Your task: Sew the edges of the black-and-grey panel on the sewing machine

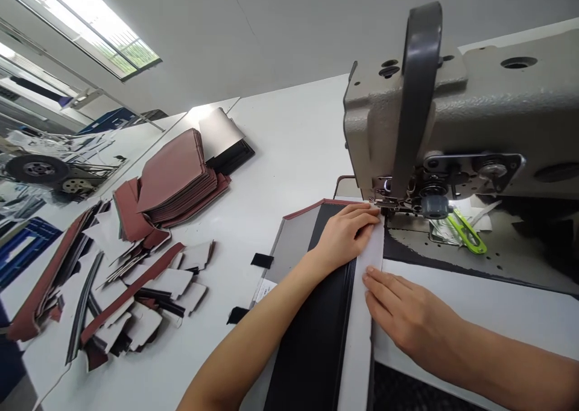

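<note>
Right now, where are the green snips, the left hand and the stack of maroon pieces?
Green snips (467, 233): head view, on the handle.
Left hand (346, 236): head view, back of the hand.
Stack of maroon pieces (174, 173): head view, top piece.

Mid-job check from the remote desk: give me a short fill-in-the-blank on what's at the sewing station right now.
The left hand rests on a ____ panel.
The right hand touches the edge of a ____ strip.
The snips on the sewing machine have ____ handles.
The stacked pieces on the table are ____.

Missing words: black; white; green; reddish-brown.
</note>
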Motion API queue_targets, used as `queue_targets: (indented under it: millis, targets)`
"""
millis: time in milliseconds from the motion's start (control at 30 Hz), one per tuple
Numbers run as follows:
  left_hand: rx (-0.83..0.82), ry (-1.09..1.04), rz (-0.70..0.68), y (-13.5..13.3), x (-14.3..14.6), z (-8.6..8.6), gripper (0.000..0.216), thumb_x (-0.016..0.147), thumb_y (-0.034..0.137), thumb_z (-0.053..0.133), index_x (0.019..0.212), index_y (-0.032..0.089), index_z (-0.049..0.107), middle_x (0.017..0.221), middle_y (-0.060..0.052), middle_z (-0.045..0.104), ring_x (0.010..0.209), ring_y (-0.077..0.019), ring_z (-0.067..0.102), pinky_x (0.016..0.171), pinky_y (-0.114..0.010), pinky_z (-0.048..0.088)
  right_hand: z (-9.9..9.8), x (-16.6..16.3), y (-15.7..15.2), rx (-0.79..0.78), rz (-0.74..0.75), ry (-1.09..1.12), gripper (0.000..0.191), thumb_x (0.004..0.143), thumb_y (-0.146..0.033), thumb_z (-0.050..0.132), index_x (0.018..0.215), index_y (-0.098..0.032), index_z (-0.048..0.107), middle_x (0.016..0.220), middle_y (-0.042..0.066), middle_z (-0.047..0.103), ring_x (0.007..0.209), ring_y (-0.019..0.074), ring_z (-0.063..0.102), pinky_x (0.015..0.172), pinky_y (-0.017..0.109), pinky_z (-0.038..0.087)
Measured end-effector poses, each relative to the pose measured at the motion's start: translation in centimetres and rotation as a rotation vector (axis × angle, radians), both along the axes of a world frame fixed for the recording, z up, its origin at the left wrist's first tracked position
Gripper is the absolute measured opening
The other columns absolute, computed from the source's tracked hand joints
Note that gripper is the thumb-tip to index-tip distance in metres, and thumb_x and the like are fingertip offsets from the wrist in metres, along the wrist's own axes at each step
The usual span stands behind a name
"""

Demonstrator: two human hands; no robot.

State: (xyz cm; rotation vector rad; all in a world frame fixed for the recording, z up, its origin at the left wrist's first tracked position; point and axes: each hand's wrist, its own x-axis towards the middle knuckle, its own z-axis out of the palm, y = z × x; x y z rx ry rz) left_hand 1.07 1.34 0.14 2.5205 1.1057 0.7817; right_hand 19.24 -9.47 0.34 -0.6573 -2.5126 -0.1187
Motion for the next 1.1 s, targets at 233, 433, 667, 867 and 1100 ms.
queue_targets:
  millis: [233, 433, 667, 867, 1100]
  targets:
    - [-0.029, 0.031, 0.002, 1.1, 0.2, -0.2, 0.026, 0.097, 0.011, 0.05, 0.102, 0.02, 0.074, 0.121, -0.006, 0.073, 0.121, -0.0205, 0.063, 0.105, -0.037, 0.055, -0.2, 0.6, 1.2, 0.012, -0.028, 0.063, 0.03, 0.084, 0.0, 0.05, 0.104, -0.002, 0.072, 0.117, 0.021, 0.071, 0.115, 0.0306, 0.066, 0.098, 0.039, 0.058]
    - [-0.033, 0.088, -0.061, -0.4, -0.8, 0.4, 0.029, 0.095, 0.008, 0.051, 0.102, 0.023, 0.074, 0.119, -0.004, 0.074, 0.118, -0.0216, 0.063, 0.107, -0.041, 0.05, -0.2, 0.1, 0.0, -0.069, -0.019, 0.194, 0.029, 0.089, 0.001, 0.046, 0.101, -0.005, 0.072, 0.106, 0.017, 0.073, 0.108, 0.0262, 0.069, 0.09, 0.036, 0.061]
    - [-0.099, 0.148, -0.094, -1.5, -1.9, 0.3, 0.038, 0.094, 0.005, 0.047, 0.116, 0.026, 0.07, 0.135, -0.003, 0.068, 0.138, -0.0206, 0.053, 0.118, -0.044, 0.038, -0.1, -0.4, -0.8, -0.056, -0.036, 0.148, 0.029, 0.088, 0.003, 0.046, 0.095, -0.003, 0.073, 0.105, 0.019, 0.073, 0.102, 0.0273, 0.07, 0.087, 0.035, 0.061]
    - [-0.046, 0.171, -0.075, 0.1, -1.1, 0.0, 0.035, 0.096, 0.006, 0.047, 0.108, 0.026, 0.073, 0.136, -0.002, 0.067, 0.133, -0.0206, 0.055, 0.117, -0.042, 0.04, -0.4, 0.1, 0.2, -0.033, -0.035, 0.088, 0.032, 0.085, 0.002, 0.046, 0.101, -0.004, 0.074, 0.111, 0.02, 0.072, 0.112, 0.0275, 0.067, 0.092, 0.036, 0.06]
    - [-0.02, 0.165, -0.087, 1.7, -0.8, 0.1, 0.037, 0.094, 0.003, 0.046, 0.107, 0.023, 0.074, 0.13, -0.005, 0.069, 0.124, -0.0198, 0.061, 0.113, -0.039, 0.046, -0.6, 0.6, 1.0, 0.028, -0.069, 0.058, 0.037, 0.084, 0.003, 0.043, 0.105, -0.004, 0.074, 0.118, 0.02, 0.071, 0.114, 0.0281, 0.065, 0.097, 0.041, 0.057]
